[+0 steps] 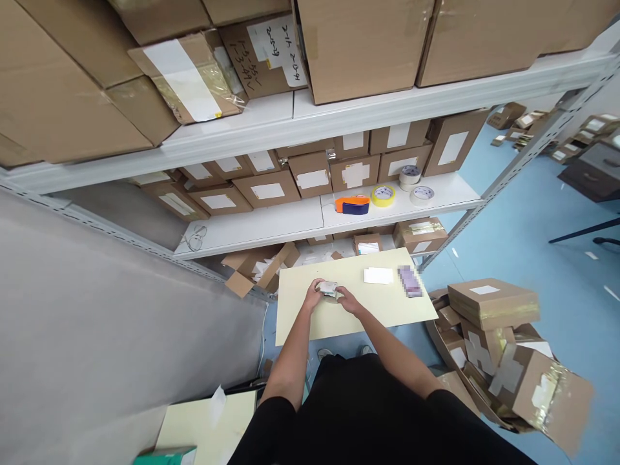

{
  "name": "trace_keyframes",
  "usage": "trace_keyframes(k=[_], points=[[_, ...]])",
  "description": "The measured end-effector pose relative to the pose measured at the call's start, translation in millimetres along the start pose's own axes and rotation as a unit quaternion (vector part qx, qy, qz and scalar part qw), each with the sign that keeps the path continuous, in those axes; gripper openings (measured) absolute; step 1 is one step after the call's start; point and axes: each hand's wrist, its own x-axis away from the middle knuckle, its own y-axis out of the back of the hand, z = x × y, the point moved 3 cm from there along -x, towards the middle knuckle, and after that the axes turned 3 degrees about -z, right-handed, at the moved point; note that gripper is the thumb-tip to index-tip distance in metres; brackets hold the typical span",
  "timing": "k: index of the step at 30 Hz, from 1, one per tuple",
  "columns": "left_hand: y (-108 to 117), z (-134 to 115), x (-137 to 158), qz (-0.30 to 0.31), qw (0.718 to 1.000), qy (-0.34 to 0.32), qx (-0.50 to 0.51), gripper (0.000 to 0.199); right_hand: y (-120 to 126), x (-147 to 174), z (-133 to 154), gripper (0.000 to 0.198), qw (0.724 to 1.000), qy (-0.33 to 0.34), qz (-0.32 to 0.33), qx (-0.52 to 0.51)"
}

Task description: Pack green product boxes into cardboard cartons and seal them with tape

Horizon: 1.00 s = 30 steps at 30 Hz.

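Observation:
Between my hands, over the pale yellow tabletop (pixel 290 316), is a small whitish packet (pixel 328 287) with some printing on top; its exact kind is too small to make out. My left hand (pixel 313 294) closes on its left side. On its right edge are the bent fingers of my right hand (pixel 347 299). To the right on the same table lies a white rectangular piece (pixel 378 276), like paper or card. A blurred purple rectangular item (pixel 410 282) sits by the table's right edge.
A metal shelf (pixel 256 227) beyond the table carries cardboard boxes, yellow tape (pixel 383 196), white tape rolls (pixel 422 195) and an orange and blue tape dispenser (pixel 352 205). An open carton (pixel 261 268) stands behind the table's left corner. Boxes (pixel 494 303) pile up at right; a grey wall (pixel 121 310) is left.

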Motion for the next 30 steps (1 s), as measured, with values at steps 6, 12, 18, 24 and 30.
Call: trace_keyframes(k=[6,12,18,24,30], points=[[7.7,5.5,10.0,0.026,0.999,-0.007,0.026,0.055,-2.1,-2.1,-3.6,0.044,0.997,0.015,-0.059,-0.038],[10.2,11.7,10.4,0.044,0.998,-0.017,0.037,0.049,-7.1,-6.6,-0.3,0.042,0.995,0.005,-0.095,0.021],[9.7,20.0,4.5,0.05,0.998,-0.026,0.037,0.043,-8.4,-6.7,3.1,0.032,0.989,0.002,-0.133,0.065],[17.7,18.9,4.4,0.062,0.996,-0.059,0.034,0.042,-15.9,-4.6,0.3,0.032,0.985,0.057,-0.159,0.036],[18.9,23.3,-3.1,0.051,0.994,-0.101,-0.016,0.037,-22.5,-1.7,3.5,0.036,0.981,0.059,-0.185,0.026]])
